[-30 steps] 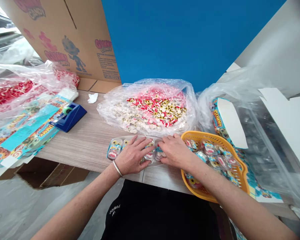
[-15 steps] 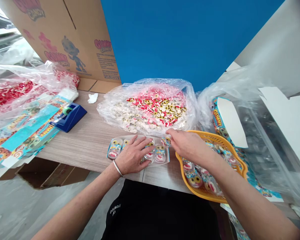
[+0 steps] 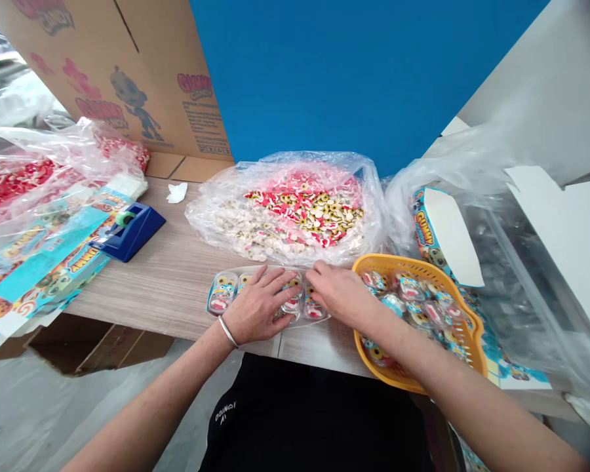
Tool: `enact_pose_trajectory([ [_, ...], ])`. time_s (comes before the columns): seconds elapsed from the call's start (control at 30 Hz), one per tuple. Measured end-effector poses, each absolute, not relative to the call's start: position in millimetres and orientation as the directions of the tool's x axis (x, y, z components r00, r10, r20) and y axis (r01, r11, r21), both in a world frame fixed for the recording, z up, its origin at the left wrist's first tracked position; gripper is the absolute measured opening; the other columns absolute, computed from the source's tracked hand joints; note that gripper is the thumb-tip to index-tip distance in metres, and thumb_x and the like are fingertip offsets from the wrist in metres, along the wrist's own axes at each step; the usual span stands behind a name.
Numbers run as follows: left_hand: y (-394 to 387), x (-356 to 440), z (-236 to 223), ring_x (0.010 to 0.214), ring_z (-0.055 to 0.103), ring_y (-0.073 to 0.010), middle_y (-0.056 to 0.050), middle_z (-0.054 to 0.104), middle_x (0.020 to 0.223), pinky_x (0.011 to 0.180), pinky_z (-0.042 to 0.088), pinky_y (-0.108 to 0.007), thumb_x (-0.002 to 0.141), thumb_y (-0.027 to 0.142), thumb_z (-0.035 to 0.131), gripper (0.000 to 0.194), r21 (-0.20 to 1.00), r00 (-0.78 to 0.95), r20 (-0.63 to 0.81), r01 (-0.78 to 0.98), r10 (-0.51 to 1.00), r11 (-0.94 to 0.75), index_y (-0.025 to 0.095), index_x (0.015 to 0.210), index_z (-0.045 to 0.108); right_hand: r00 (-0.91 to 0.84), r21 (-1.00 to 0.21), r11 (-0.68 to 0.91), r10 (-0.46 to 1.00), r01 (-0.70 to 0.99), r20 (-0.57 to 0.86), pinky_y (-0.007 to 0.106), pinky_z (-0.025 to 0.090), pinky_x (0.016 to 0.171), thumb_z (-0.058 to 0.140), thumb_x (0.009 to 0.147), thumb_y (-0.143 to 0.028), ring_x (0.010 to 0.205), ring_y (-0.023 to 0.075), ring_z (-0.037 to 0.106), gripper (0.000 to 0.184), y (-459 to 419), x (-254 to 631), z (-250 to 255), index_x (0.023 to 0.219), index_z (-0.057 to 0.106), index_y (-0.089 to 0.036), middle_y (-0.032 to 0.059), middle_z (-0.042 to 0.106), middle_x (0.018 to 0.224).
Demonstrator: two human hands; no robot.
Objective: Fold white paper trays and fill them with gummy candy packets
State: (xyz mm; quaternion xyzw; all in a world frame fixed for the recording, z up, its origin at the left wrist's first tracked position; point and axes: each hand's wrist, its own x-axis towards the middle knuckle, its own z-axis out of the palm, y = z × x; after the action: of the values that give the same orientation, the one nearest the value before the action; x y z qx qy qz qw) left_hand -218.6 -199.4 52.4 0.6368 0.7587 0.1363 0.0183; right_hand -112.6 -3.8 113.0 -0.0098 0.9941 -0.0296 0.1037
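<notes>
A shallow display box point(image 3: 265, 267) lies on the table in front of me, with a row of small clear packs of gummy candy point(image 3: 222, 292) in it. Across the middle of that row rests my left hand point(image 3: 261, 303), fingers spread flat over the packs, a silver bangle on its wrist. My right hand point(image 3: 337, 292) reaches over the box's right end, its fingers bent down beside the rightmost visible pack point(image 3: 314, 308). The pack pinched there is mostly hidden by the fingers. A yellow basket point(image 3: 425, 263) filled with similar packs stands under my right forearm.
Behind the box lies a clear bag point(image 3: 216, 213) of loose gummies. A blue tape dispenser point(image 3: 132, 233) and printed cartons point(image 3: 54, 255) are on the left, near a bag of red gummies point(image 3: 24, 177). A blue panel point(image 3: 364, 78) and a large cardboard box point(image 3: 167, 59) rise behind.
My right hand has moved left from the basket's edge to the display box's right end, carrying a candy pack. The left hand has stayed on the row. The view has shifted slightly.
</notes>
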Motion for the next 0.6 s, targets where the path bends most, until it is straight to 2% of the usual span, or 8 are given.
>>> enact_pose_trajectory([
  [0.1, -199, -219, 52, 0.142, 0.041, -0.0339, -0.009, 0.044, 0.157, 0.120, 0.026, -0.059, 0.091, 0.038, 0.061, 0.055, 0.223, -0.177, 0.156, 0.965, 0.972, 0.140, 0.026, 0.144, 0.051, -0.972, -0.194, 0.981, -0.072, -0.028, -0.223, 0.032, 0.048, 0.086, 0.056, 0.097, -0.024, 0.102, 0.0244, 0.067, 0.016, 7, -109, 118, 0.109, 0.065, -0.019, 0.0080, 0.072, 0.107],
  [0.2, -198, -219, 52, 0.141, 0.041, -0.0340, -0.009, 0.043, 0.158, 0.119, 0.027, -0.060, 0.091, 0.037, 0.061, 0.054, 0.219, -0.177, 0.171, 0.966, 0.969, 0.137, 0.026, 0.143, 0.053, -0.991, -0.256, 0.961, 0.081, 0.106, -0.108, 0.031, 0.046, 0.090, 0.051, 0.099, -0.022, 0.104, 0.0219, 0.066, 0.023, 34, -95, 134, 0.117, 0.065, -0.018, 0.0089, 0.072, 0.113],
  [0.3, -198, -220, 52, 0.140, 0.044, -0.0339, -0.010, 0.046, 0.155, 0.119, 0.028, -0.060, 0.091, 0.035, 0.061, 0.050, 0.226, -0.177, 0.195, 0.965, 0.965, 0.131, 0.025, 0.140, 0.056, -0.960, -0.222, 0.938, 0.238, 0.267, -0.150, 0.030, 0.046, 0.085, 0.051, 0.098, -0.024, 0.096, 0.0213, 0.068, 0.022, 61, -69, 150, 0.110, 0.068, -0.018, 0.0084, 0.073, 0.106],
  [0.37, -198, -220, 52, 0.139, 0.045, -0.0338, -0.010, 0.047, 0.155, 0.119, 0.029, -0.059, 0.091, 0.035, 0.060, 0.049, 0.230, -0.175, 0.206, 0.965, 0.963, 0.126, 0.025, 0.139, 0.057, -0.939, -0.149, 0.946, 0.247, 0.287, -0.238, 0.033, 0.046, 0.086, 0.060, 0.093, -0.030, 0.097, 0.0247, 0.067, 0.024, 70, -51, 151, 0.111, 0.069, -0.019, 0.0091, 0.074, 0.105],
  [0.47, -198, -221, 51, 0.140, 0.044, -0.0339, -0.010, 0.046, 0.156, 0.119, 0.028, -0.059, 0.092, 0.036, 0.061, 0.050, 0.227, -0.168, 0.205, 0.967, 0.964, 0.120, 0.025, 0.140, 0.056, -0.943, -0.066, 0.970, 0.208, 0.232, -0.259, 0.043, 0.044, 0.097, 0.073, 0.083, -0.034, 0.117, 0.0334, 0.061, 0.053, 67, -30, 135, 0.132, 0.061, -0.018, 0.0157, 0.068, 0.126],
  [0.5, -198, -221, 51, 0.140, 0.044, -0.0339, -0.009, 0.046, 0.156, 0.119, 0.028, -0.060, 0.092, 0.036, 0.061, 0.051, 0.224, -0.165, 0.204, 0.967, 0.965, 0.118, 0.025, 0.141, 0.055, -0.947, -0.054, 0.973, 0.206, 0.226, -0.248, 0.047, 0.042, 0.101, 0.074, 0.082, -0.032, 0.123, 0.0348, 0.057, 0.058, 65, -26, 128, 0.136, 0.058, -0.017, 0.0174, 0.064, 0.134],
  [0.6, -198, -221, 51, 0.140, 0.044, -0.0338, -0.010, 0.045, 0.156, 0.119, 0.028, -0.060, 0.092, 0.037, 0.061, 0.050, 0.219, -0.168, 0.195, 0.968, 0.966, 0.124, 0.025, 0.141, 0.055, -0.947, -0.114, 0.960, 0.224, 0.255, -0.232, 0.047, 0.039, 0.106, 0.066, 0.086, -0.021, 0.126, 0.0322, 0.056, 0.044, 60, -21, 116, 0.130, 0.061, -0.018, 0.0160, 0.060, 0.141],
])
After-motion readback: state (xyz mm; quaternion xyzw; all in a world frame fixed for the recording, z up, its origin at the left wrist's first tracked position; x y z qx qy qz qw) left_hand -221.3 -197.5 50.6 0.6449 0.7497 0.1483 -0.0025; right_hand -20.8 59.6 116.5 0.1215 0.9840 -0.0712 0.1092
